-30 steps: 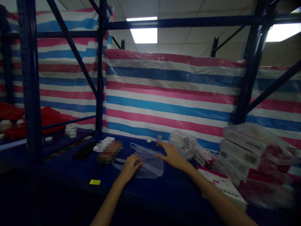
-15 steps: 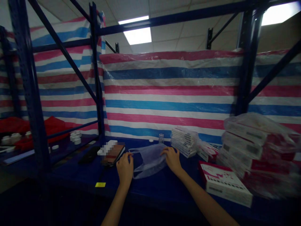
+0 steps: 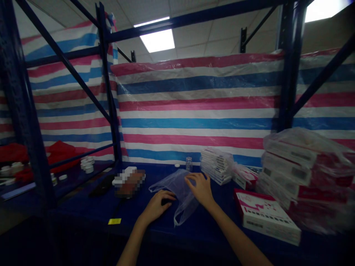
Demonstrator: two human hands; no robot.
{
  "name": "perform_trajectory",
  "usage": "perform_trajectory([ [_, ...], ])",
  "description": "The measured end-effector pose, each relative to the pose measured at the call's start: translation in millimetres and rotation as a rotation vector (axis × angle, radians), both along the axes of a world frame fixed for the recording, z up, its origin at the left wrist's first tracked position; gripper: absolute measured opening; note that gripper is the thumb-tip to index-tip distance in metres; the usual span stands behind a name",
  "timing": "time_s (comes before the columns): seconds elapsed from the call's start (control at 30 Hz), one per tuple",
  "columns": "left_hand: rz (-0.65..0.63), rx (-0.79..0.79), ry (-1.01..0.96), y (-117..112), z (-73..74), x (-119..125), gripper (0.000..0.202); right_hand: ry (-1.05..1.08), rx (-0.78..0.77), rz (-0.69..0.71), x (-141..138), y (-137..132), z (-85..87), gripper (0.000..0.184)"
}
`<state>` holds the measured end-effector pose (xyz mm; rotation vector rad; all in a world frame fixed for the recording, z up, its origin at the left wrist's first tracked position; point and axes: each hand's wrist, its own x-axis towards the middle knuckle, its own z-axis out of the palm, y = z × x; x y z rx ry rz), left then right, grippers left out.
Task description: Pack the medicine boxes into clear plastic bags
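Observation:
A thin clear plastic bag lies crumpled on the dark blue shelf top, partly lifted. My right hand pinches the bag's upper edge, fingers closed on the film. My left hand rests low on the bag's left side, fingers curled on it. A small clear vial stands just behind the bag, near the striped tarp.
Stacks of white-and-pink boxes fill the right, one box lying flat in front, a smaller stack behind. A blurred object and a dark flat thing lie left. Blue rack posts frame the shelf; white caps sit left.
My right hand came back from near the vial and took hold of the bag. Both hands have pulled the bag up and apart; its lower end now hangs toward me.

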<state>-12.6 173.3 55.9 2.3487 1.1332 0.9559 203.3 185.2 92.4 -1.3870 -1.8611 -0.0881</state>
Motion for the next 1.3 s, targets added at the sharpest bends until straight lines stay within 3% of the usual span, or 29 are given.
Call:
perform_trajectory([
  [0.17,0.07,0.016,0.06,-0.5,-1.5,0.6,0.026,-0.225,-0.107,0.201,-7.7,-2.0,-18.1,0.038],
  [0.27,0.09,0.001,0.101,-2.5,0.2,1.6,0.03,-0.285,-0.088,0.311,-10.5,-0.8,-25.7,0.027],
  [0.4,0.088,0.014,0.111,-4.3,1.9,3.0,0.03,-0.295,-0.088,0.343,-11.8,3.5,-27.4,0.016],
  [0.6,0.097,0.072,0.087,-2.2,-0.4,3.7,0.029,-0.122,-0.014,0.278,-8.5,7.7,-25.1,0.021],
  [0.8,0.165,0.259,0.032,-6.1,1.3,7.2,0.035,0.099,-0.018,0.515,-7.9,10.2,-17.8,0.029],
  [0.93,0.182,0.274,0.06,-7.0,-0.7,8.2,0.038,0.223,0.012,0.507,-0.5,13.1,-10.0,0.03],
  [1.1,0.146,0.148,0.216,-6.5,-1.6,5.3,0.045,0.28,0.102,0.42,12.3,9.5,1.1,0.035],
  [1.3,0.151,0.261,0.564,-11.1,11.8,33.2,0.032,0.214,0.006,0.493,0.7,-1.0,1.8,0.027],
])
